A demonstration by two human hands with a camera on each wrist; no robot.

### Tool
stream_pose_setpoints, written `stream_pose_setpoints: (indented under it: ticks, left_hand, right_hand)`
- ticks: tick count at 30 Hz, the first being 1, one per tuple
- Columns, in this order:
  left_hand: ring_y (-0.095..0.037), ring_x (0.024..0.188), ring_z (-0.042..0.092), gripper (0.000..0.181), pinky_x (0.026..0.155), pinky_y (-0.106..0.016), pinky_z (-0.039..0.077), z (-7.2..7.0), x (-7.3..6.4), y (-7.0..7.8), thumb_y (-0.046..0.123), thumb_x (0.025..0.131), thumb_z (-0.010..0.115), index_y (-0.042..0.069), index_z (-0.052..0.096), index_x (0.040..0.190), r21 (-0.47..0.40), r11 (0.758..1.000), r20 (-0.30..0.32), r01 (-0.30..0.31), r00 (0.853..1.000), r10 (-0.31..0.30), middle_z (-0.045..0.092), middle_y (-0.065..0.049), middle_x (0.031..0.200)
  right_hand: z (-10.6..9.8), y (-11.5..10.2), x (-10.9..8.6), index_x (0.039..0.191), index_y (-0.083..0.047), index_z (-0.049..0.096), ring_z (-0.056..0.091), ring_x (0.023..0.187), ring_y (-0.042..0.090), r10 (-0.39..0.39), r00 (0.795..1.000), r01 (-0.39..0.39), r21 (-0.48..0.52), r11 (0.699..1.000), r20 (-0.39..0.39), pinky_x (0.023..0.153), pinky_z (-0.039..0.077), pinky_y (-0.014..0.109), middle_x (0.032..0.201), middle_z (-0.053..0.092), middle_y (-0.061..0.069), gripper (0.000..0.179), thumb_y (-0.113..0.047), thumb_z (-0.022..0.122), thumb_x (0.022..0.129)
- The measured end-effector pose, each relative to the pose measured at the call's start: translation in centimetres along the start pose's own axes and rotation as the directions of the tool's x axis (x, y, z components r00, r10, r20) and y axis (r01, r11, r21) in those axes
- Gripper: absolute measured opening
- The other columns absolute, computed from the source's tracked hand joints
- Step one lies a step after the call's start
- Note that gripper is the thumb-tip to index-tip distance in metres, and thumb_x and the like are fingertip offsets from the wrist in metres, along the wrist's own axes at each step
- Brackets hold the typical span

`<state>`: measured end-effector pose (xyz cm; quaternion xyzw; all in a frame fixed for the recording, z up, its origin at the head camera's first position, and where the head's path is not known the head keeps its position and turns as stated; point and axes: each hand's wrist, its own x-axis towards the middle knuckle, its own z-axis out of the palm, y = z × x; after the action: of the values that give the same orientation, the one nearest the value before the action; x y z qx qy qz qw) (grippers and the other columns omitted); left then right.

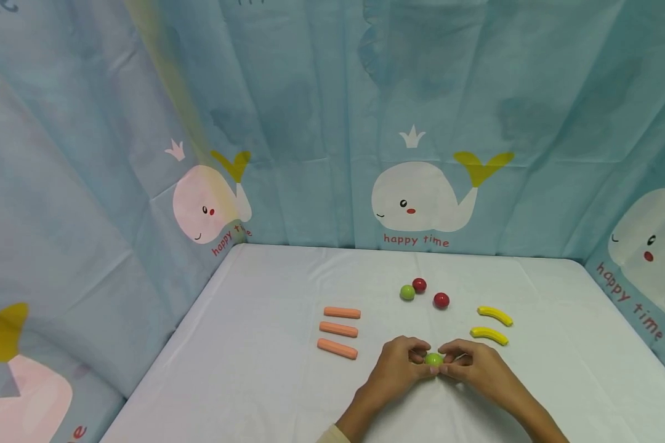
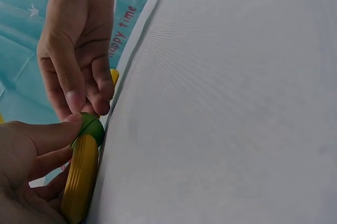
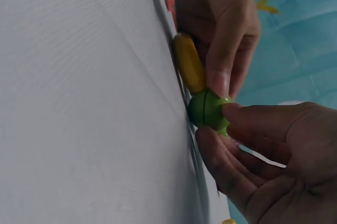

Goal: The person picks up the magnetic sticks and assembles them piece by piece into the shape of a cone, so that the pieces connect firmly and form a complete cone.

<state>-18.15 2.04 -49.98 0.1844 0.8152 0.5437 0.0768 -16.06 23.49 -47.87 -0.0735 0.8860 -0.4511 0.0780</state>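
Observation:
A small glossy green ball with a dark seam sits between both hands, low over the white cloth. My left hand pinches it from the left, thumb on its near side. From the right, my right hand holds it between thumb and fingertips. Touching or close beside the ball is a yellow banana-shaped piece, next to the left fingers; the right wrist view also shows this yellow piece beside the left thumb. In the head view the left hand hides it.
Orange sticks lie in a column to the left. Behind the hands are another green ball and two red balls. Two yellow banana-shaped pieces lie to the right. A blue whale-print curtain borders the white tablecloth.

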Motion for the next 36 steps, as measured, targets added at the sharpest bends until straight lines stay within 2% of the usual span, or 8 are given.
stream_pose_setpoints:
  ticks: [4,9,15,19,22,26,30,36]
  left_hand:
    - [0.005,0.084,0.063,0.028,0.075,-0.014,0.055,0.0,-0.1,0.1,0.011,0.086,0.089,0.005,0.079,0.112,0.008,1.000,0.009,-0.002,1.000,0.002,0.068,0.006,0.098]
    - [0.006,0.081,0.062,0.026,0.074,-0.015,0.054,0.0,0.0,0.1,0.013,0.085,0.090,0.009,0.081,0.110,0.016,1.000,0.015,0.008,1.000,-0.008,0.069,0.011,0.094]
    - [0.005,0.080,0.063,0.026,0.074,-0.015,0.053,-0.1,0.0,0.1,0.012,0.085,0.090,0.011,0.081,0.109,0.006,0.999,0.034,0.034,0.999,-0.034,0.072,0.014,0.093]
    - [0.005,0.081,0.063,0.026,0.075,-0.015,0.053,-0.2,0.0,0.1,0.011,0.085,0.090,0.011,0.081,0.110,0.005,0.999,0.044,0.043,0.998,-0.043,0.072,0.015,0.093]
    - [0.005,0.082,0.062,0.026,0.076,-0.016,0.053,-0.2,0.0,0.1,0.011,0.086,0.090,0.011,0.080,0.110,0.001,0.999,0.048,0.045,0.998,-0.045,0.072,0.015,0.094]
    - [0.005,0.083,0.062,0.027,0.077,-0.016,0.053,-0.4,-0.1,0.1,0.012,0.086,0.089,0.011,0.080,0.111,0.002,0.999,0.054,0.044,0.998,-0.045,0.072,0.015,0.095]
    - [0.005,0.083,0.062,0.026,0.077,-0.016,0.053,-0.4,-0.1,0.1,0.013,0.086,0.089,0.011,0.081,0.111,-0.001,0.999,0.060,0.042,0.997,-0.042,0.072,0.015,0.095]
    - [0.006,0.082,0.062,0.024,0.076,-0.016,0.053,-0.4,-0.1,0.1,0.013,0.087,0.089,0.013,0.081,0.110,0.000,0.999,0.062,0.041,0.997,-0.040,0.072,0.015,0.094]
  right_hand:
    - [-0.4,0.0,0.0,0.121,-0.006,0.074,0.072,0.088,0.015,0.001,1.000,-0.001,-0.035,0.999,-0.015,0.067,0.057,0.025,0.096,0.075,-0.001,0.033,-0.013,0.084,0.090]
    - [-1.5,0.2,0.1,0.121,-0.009,0.076,0.070,0.089,0.012,-0.021,0.995,0.007,-0.141,0.990,-0.095,0.069,0.055,0.024,0.099,0.076,-0.004,0.032,-0.015,0.084,0.091]
    - [-3.7,1.1,0.3,0.121,-0.007,0.075,0.070,0.089,0.015,-0.121,0.969,0.053,-0.293,0.954,-0.217,0.072,0.055,0.025,0.101,0.077,-0.001,0.033,-0.014,0.085,0.090]
    - [-5.1,2.1,0.5,0.121,-0.005,0.075,0.070,0.099,0.025,-0.147,0.951,0.044,-0.350,0.936,-0.273,0.079,0.057,0.034,0.115,0.076,0.010,0.034,-0.013,0.085,0.090]
    - [-5.9,2.7,0.8,0.126,-0.004,0.074,0.068,0.107,0.034,-0.131,0.950,0.021,-0.360,0.933,-0.285,0.084,0.056,0.048,0.127,0.070,0.019,0.036,-0.016,0.083,0.092]
    - [-6.6,3.2,1.0,0.130,-0.002,0.072,0.064,0.114,0.042,-0.088,0.958,-0.012,-0.346,0.938,-0.273,0.088,0.054,0.061,0.133,0.066,0.026,0.039,-0.019,0.080,0.095]
    - [-6.9,3.6,1.3,0.129,-0.001,0.071,0.064,0.115,0.045,-0.058,0.965,-0.035,-0.344,0.938,-0.256,0.089,0.054,0.063,0.133,0.065,0.029,0.040,-0.020,0.079,0.095]
    - [-6.9,4.4,1.7,0.126,0.000,0.072,0.068,0.107,0.042,-0.061,0.969,-0.028,-0.354,0.935,-0.237,0.082,0.057,0.056,0.115,0.073,0.021,0.036,-0.017,0.079,0.094]
